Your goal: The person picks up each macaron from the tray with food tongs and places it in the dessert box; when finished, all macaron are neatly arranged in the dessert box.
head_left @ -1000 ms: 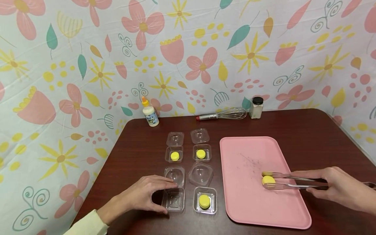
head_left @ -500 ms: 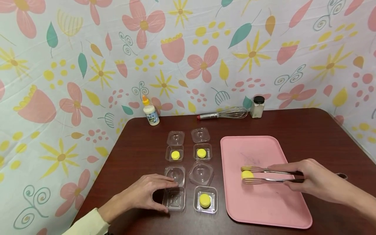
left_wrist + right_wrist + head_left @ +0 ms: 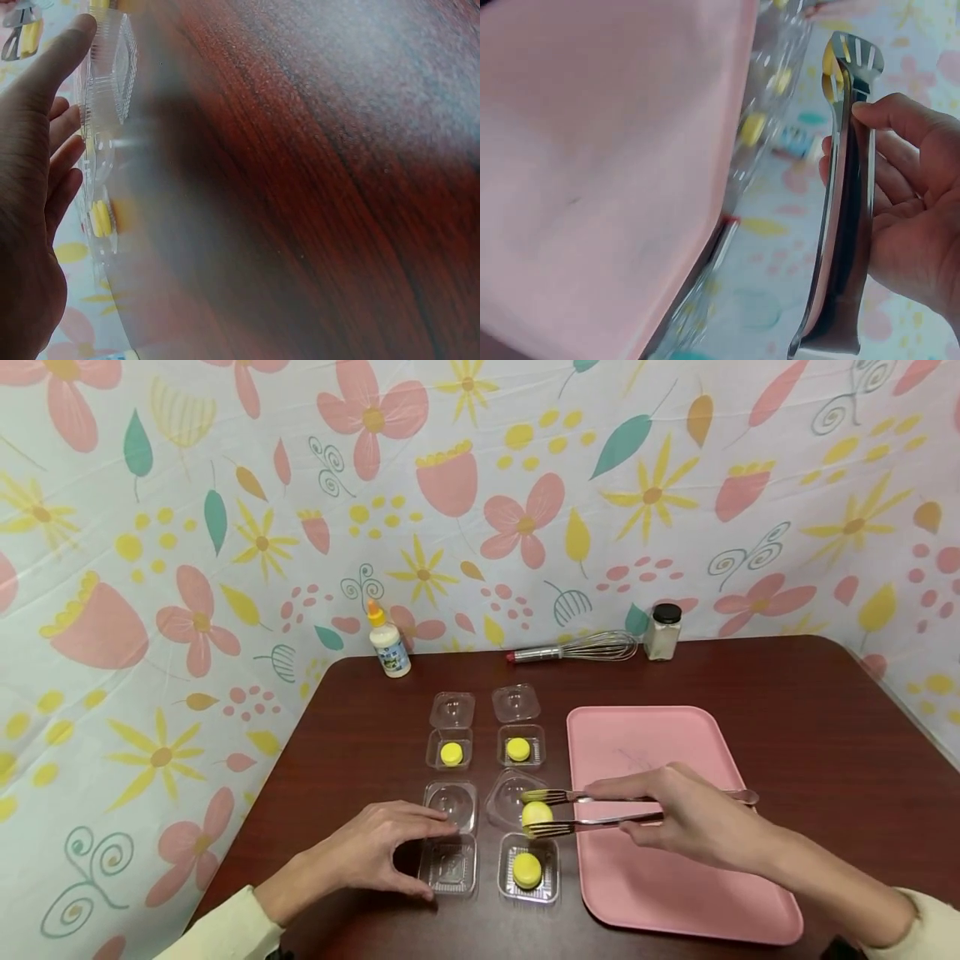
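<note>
My right hand (image 3: 693,814) grips metal tongs (image 3: 844,202), which pinch a yellow macaron (image 3: 537,817). In the head view that macaron hangs over the near right clear container, around its lid (image 3: 508,802). My left hand (image 3: 375,852) is at the near left clear container (image 3: 450,868), with thumb and fingers spread along its left side. Nothing lies in that container. The near right container (image 3: 553,893) bears a yellow macaron (image 3: 527,870). Two farther containers each hold one more, a left macaron (image 3: 452,754) and a right macaron (image 3: 517,749). All the lids stand open.
A pink tray (image 3: 690,893) with dark smudges lies right of the containers, under my right hand. Along the back edge of the brown table (image 3: 810,710) are a glue-like bottle (image 3: 391,647), a whisk (image 3: 577,648) and a black-capped jar (image 3: 663,633).
My right hand has carried the macaron in the tongs leftward, from above the tray to over the right-hand containers. The left hand has stayed at the near left container.
</note>
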Tool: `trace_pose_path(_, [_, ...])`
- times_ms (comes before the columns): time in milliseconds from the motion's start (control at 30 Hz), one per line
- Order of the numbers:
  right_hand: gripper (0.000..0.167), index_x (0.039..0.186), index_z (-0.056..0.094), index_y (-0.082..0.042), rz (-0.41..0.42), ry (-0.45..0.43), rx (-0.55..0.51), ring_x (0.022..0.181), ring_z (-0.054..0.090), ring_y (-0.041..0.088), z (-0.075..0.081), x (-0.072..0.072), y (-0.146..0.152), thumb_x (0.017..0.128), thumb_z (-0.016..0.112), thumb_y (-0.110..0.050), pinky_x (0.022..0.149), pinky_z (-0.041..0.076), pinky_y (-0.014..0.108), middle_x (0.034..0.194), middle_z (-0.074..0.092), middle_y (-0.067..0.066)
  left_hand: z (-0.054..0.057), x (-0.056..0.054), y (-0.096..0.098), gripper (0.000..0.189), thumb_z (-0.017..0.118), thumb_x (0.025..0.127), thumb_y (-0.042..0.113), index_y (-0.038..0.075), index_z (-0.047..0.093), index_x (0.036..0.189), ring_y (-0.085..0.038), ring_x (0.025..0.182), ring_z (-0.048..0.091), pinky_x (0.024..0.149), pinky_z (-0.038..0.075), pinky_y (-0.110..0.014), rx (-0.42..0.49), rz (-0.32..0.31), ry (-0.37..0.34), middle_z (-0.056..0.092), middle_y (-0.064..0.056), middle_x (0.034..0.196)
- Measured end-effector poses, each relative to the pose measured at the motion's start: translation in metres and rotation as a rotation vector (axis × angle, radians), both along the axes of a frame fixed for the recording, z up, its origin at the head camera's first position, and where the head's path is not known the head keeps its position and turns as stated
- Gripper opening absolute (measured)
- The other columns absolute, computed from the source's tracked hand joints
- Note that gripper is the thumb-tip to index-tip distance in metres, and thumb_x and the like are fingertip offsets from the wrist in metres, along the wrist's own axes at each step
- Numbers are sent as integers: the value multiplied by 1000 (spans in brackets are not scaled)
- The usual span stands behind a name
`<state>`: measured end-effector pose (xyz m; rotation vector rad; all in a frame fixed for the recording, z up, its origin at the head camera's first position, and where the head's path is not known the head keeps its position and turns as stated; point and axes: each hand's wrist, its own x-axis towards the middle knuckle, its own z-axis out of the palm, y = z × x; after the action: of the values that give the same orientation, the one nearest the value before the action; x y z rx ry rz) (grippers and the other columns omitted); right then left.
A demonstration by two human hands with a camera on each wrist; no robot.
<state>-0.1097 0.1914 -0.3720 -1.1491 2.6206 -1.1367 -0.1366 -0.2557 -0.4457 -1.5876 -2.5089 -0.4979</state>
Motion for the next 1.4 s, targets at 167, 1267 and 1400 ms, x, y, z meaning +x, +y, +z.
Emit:
trace_pose_path(167, [57, 133, 76, -21, -3, 20, 65, 79, 61, -3, 6, 3, -29, 83, 83, 5, 80, 59, 40, 126, 75, -10, 1, 0, 1, 79, 88, 80, 63, 20, 69, 143, -14, 124, 67, 100, 57, -42, -7, 1, 0, 71, 0, 137])
trace_pose_path(1267, [53, 127, 78, -6, 73, -3, 105, 50, 35, -5, -28, 4, -126, 77, 77, 10, 42, 40, 15, 125, 76, 6, 2, 2, 2, 78, 88, 81, 62, 19, 68, 143, -15, 126, 66, 100, 58, -43, -19, 16, -28, 70, -1, 139])
trace_pose_path(1400, [52, 126, 78, -4, 63, 0, 105, 45, 23, -7, -30, 5, -128, 77, 76, 11, 38, 35, 14, 124, 76, 9, 3, 2, 2, 77, 87, 81, 61, 19, 68, 143, -15, 126, 66, 100, 58, -43, -20, 16, -34, 70, -1, 139])
